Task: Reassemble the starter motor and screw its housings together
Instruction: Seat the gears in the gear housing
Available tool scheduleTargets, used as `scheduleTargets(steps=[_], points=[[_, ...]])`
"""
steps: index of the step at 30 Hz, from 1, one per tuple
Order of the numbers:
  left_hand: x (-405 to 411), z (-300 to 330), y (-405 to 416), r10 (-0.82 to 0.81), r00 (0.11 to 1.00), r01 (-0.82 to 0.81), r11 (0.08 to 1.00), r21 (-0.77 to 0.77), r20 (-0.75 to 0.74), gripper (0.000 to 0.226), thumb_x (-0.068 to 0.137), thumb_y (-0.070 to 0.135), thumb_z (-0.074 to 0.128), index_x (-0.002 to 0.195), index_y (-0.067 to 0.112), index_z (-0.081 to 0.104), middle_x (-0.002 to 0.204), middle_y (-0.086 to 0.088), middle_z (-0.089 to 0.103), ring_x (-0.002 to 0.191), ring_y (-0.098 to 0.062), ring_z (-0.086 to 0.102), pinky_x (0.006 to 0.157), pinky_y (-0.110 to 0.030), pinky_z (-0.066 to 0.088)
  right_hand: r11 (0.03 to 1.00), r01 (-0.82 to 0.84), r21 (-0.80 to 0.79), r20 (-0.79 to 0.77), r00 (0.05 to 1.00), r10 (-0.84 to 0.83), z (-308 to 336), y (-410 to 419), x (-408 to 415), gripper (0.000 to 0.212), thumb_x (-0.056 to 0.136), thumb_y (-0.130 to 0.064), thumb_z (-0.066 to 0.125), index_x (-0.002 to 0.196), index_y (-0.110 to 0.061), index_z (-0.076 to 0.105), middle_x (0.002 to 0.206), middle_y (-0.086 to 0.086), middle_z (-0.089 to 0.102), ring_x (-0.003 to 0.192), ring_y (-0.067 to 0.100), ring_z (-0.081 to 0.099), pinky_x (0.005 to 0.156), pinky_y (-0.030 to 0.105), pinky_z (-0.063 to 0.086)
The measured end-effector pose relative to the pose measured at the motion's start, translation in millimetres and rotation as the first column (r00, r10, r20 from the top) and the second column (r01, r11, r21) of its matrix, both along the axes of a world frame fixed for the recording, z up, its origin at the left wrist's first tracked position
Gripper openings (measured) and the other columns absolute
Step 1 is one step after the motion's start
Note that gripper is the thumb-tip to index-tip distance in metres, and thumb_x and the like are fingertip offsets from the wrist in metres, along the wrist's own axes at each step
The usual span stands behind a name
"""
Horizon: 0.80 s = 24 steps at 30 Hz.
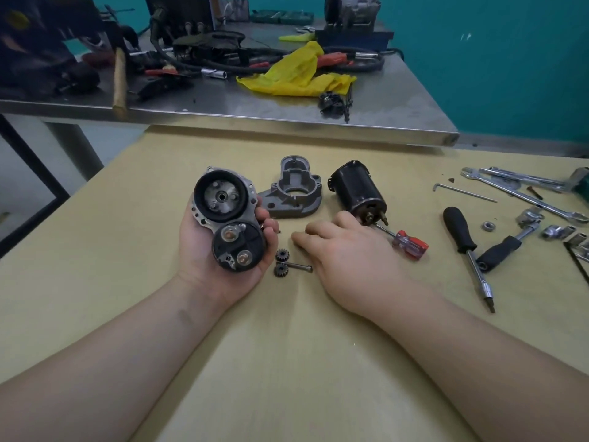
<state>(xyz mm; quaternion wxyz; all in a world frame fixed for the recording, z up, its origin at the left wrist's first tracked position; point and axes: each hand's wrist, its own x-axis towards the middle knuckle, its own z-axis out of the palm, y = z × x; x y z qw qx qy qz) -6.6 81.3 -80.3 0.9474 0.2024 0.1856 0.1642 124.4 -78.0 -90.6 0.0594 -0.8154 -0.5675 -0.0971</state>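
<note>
Left hand [220, 250] cradles the starter housing [228, 215] palm-up, right hand [344, 250] rests flat and relaxed by the gears [281, 262] with fingertips hiding whatever's under them.

text: none legible | labels: none | brands: none | numbers: none

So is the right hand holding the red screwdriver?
No, the right hand rests open on the table; the red screwdriver lies beside it untouched.

Left grip [220, 250] palm-up, fingers curled; right grip [344, 253] palm-down, relaxed.
</note>
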Motion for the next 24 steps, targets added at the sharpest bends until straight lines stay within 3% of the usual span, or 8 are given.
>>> scheduleTargets(steps=[6, 9, 11, 14, 18, 20, 24], points=[[4.9, -0.4, -7.3, -0.006, 1.0, 0.007, 0.999, 0.051, -0.021, 0.073, 0.088, 0.083, 0.054, 0.095, 0.011, 0.071, 0.079, -0.01, 0.063, 0.066, -0.025, 0.064, 0.062, -0.029, 0.06, 0.999, -0.006, 0.031, 0.021, 1.0, 0.006, -1.4, -6.0, 5.4, 0.029, 0.113, -0.033, 0.042, 0.125, -0.036, 0.068, 0.117, -0.016, 0.066, 0.112, 0.017, 0.047, 0.087, 0.034, 0.048], [4.7, -2.9, -9.6, -0.027, 0.999, 0.031, 0.995, 0.1, -0.035, 0.077, 0.088, 0.083, 0.054, 0.089, 0.009, 0.076, 0.08, -0.013, 0.065, 0.066, -0.029, 0.066, 0.063, -0.033, 0.059, 0.984, -0.043, 0.172, 0.001, 0.999, 0.043, 3.1, -10.9, 3.1, 0.028, 0.11, -0.034, 0.049, 0.117, -0.03, 0.076, 0.108, -0.013, 0.073, 0.108, 0.019, 0.056, 0.082, 0.036, 0.05], [4.8, -3.2, -11.3, -0.039, 0.998, 0.044, 0.991, 0.124, -0.045, 0.07, 0.091, 0.076, 0.056, 0.087, 0.009, 0.076, 0.082, -0.014, 0.065, 0.068, -0.03, 0.066, 0.064, -0.034, 0.059, 0.896, -0.08, 0.437, 0.02, 0.997, 0.079, 7.6, -14.7, 1.3, 0.015, 0.102, -0.024, 0.068, 0.106, -0.019, 0.081, 0.099, -0.006, 0.077, 0.096, 0.025, 0.065, 0.074, 0.038, 0.053], [4.1, -1.7, -16.1, -0.069, 0.997, 0.074, 0.988, 0.139, -0.039, 0.058, 0.092, 0.066, 0.062, 0.089, 0.01, 0.076, 0.085, -0.013, 0.064, 0.07, -0.029, 0.065, 0.065, -0.034, 0.057, 0.654, -0.164, 0.738, 0.088, 0.985, 0.147, 18.1, -13.4, -1.9, 0.007, 0.097, -0.012, 0.077, 0.097, -0.008, 0.083, 0.098, 0.001, 0.08, 0.087, 0.029, 0.071, 0.078, 0.037, 0.057], [3.0, -0.6, -28.2, -0.11, 0.994, 0.108, 0.988, 0.11, 0.017, 0.055, 0.103, 0.063, 0.052, 0.108, 0.015, 0.078, 0.102, -0.004, 0.073, 0.088, -0.021, 0.069, 0.081, -0.035, 0.056, 0.498, -0.227, 0.837, 0.125, 0.965, 0.23, 32.1, -1.5, -15.2, 0.009, 0.097, -0.012, 0.079, 0.093, -0.006, 0.084, 0.098, 0.003, 0.081, 0.085, 0.028, 0.072, 0.081, 0.038, 0.058], [0.5, -0.7, -34.5, -0.121, 0.991, 0.119, 0.992, 0.046, 0.059, 0.056, 0.108, 0.061, 0.047, 0.121, 0.014, 0.074, 0.115, -0.005, 0.075, 0.104, -0.021, 0.072, 0.095, -0.036, 0.054, 0.471, -0.237, 0.85, 0.129, 0.96, 0.249, 34.2, 1.9, -16.7, 0.01, 0.097, -0.013, 0.08, 0.092, -0.005, 0.085, 0.098, 0.003, 0.082, 0.084, 0.029, 0.072, 0.079, 0.039, 0.058], [-6.2, 0.1, -46.5, -0.193, 0.974, 0.191, 0.981, 0.033, 0.114, 0.066, 0.112, 0.06, 0.04, 0.128, 0.006, 0.074, 0.123, -0.013, 0.076, 0.119, -0.028, 0.072, 0.1, -0.04, 0.056, 0.449, -0.269, 0.852, 0.158, 0.95, 0.269, 35.3, 0.7, -14.2, 0.008, 0.096, -0.012, 0.082, 0.094, -0.005, 0.086, 0.103, 0.003, 0.082, 0.083, 0.033, 0.071, 0.079, 0.039, 0.059]])
